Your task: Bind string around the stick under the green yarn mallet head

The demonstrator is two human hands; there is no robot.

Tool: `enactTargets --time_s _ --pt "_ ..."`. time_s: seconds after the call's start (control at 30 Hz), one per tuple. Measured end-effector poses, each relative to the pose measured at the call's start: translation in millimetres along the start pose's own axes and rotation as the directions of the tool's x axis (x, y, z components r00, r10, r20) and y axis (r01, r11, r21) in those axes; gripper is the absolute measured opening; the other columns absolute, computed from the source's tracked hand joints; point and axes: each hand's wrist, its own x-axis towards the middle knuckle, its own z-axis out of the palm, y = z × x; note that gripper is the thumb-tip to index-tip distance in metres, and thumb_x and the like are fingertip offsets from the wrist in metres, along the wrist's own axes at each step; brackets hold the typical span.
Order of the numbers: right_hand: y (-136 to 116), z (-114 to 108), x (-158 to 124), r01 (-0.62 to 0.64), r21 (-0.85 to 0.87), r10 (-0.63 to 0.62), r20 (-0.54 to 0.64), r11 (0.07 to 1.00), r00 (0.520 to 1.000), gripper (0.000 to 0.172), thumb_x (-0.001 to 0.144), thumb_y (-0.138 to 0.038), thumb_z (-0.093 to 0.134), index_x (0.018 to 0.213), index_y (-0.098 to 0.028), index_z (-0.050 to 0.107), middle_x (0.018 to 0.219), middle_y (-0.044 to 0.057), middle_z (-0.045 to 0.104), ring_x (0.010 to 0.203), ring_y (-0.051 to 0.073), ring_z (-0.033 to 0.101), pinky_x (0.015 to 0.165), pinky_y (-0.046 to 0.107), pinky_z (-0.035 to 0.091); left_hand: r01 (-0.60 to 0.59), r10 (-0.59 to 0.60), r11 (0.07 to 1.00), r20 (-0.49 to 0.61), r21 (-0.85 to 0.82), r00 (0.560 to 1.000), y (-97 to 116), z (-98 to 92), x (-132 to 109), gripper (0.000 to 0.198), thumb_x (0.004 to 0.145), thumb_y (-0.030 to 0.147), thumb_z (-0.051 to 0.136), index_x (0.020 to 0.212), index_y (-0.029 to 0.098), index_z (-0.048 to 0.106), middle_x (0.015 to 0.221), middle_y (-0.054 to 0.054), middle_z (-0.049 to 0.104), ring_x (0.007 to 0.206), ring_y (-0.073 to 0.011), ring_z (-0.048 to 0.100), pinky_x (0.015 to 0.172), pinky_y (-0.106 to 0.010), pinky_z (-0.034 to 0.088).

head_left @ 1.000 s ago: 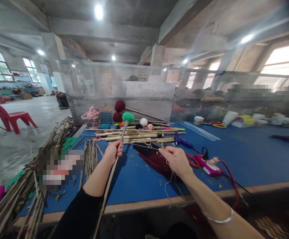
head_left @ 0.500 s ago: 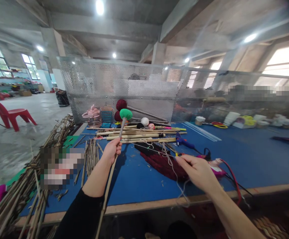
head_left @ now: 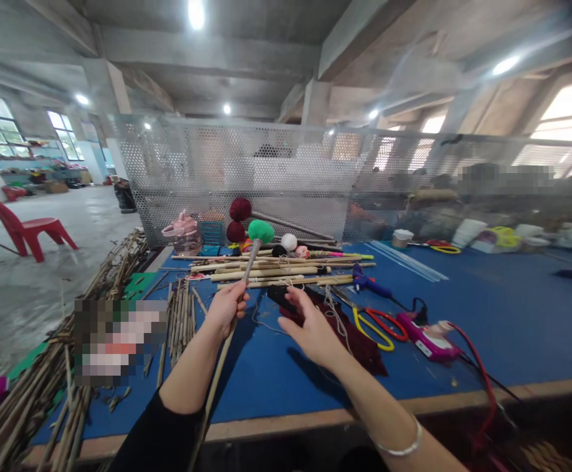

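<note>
Wrapped around a long stick, my left hand [head_left: 227, 307] holds a green-headed mallet [head_left: 261, 231] with its round head up and its shaft slanting down toward me. My right hand [head_left: 311, 331] is open, thumb and fingers apart, over the dark red cloth [head_left: 365, 347]. Thin grey string [head_left: 261, 320] trails between the hands across the blue table. More pale string [head_left: 335, 308] lies loosely on the cloth. Just right of it rest scissors [head_left: 377, 326] with one yellow and one red handle. Whether the string is tied to the shaft is hidden by my left fingers.
Long wooden sticks [head_left: 271, 270] lie across the table, with dark red balls [head_left: 240, 210] and a white ball [head_left: 288, 242] behind. A blue glue gun [head_left: 369, 282] and a magenta power strip [head_left: 428, 337] sit right. Bundled twigs [head_left: 35, 387] line the left; a perforated screen [head_left: 178, 170] stands behind.
My right hand has let go of the string it was pulling taut and moved left, opening. The string now hangs slack. The mallet has shifted slightly right, and the scissors have come into view.
</note>
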Motion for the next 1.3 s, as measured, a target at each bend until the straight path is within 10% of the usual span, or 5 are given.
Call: enactTargets --time_s 0.17,0.47,1.0,1.17,1.3 --pt "-10 9 -2 -0.069 0.043 0.061 0.17 0.997 0.984 0.034 0.086 -0.033 0.03 0.101 -0.016 0.055 0.064 0.003 0.058 0.06 0.016 0.056 0.061 0.029 0.046 0.002 -0.002 1.0 -0.056 0.005 0.998 -2 -3.4 5 0.031 0.068 0.034 0.061 0.089 0.012 0.056 0.053 0.005 0.044 0.035 -0.0003 0.029 0.032 -0.012 0.017" --pt "3 -5 -23 0.052 0.041 -0.064 0.384 0.998 0.921 0.078 0.068 -0.023 0.057 0.137 -0.022 0.02 0.141 0.008 0.021 0.128 0.024 0.021 0.103 0.043 0.021 0.035 -0.035 0.999 -0.008 -0.027 0.999 -5 -3.4 8 0.032 0.066 0.034 0.063 0.089 0.013 0.057 0.054 0.005 0.045 0.035 0.0001 0.028 0.032 -0.012 0.016" --pt "41 -73 -97 -0.203 -0.621 0.351 0.124 0.757 0.928 0.012 0.073 -0.032 0.049 0.078 -0.024 0.056 0.078 0.006 0.061 0.068 0.021 0.058 0.057 0.029 0.037 0.076 -0.078 0.996 -0.043 -0.046 0.996 -11 -12.2 18 0.022 0.069 0.028 0.06 0.084 0.013 0.056 0.053 0.004 0.044 0.034 0.0005 0.029 0.031 -0.011 0.017" --pt "26 -69 -27 -0.011 -0.477 0.195 0.339 0.879 0.92 0.016 0.077 -0.023 0.043 0.065 -0.021 0.053 0.064 0.001 0.059 0.06 0.015 0.053 0.057 0.024 0.035 0.073 -0.074 0.997 -0.014 -0.04 0.997 -12 -11.3 16 0.025 0.067 0.029 0.063 0.084 0.012 0.056 0.054 0.004 0.044 0.034 0.0007 0.028 0.031 -0.011 0.016" --pt "22 -76 75 -0.018 -0.479 -0.001 -0.041 0.878 0.999 0.025 0.081 -0.028 0.035 0.078 -0.016 0.058 0.073 0.005 0.061 0.069 0.016 0.053 0.063 0.025 0.036 0.041 -0.041 0.998 0.002 -0.044 0.999 -4 -9.9 12 0.028 0.066 0.031 0.063 0.085 0.012 0.056 0.054 0.004 0.045 0.035 0.0004 0.028 0.031 -0.011 0.017"
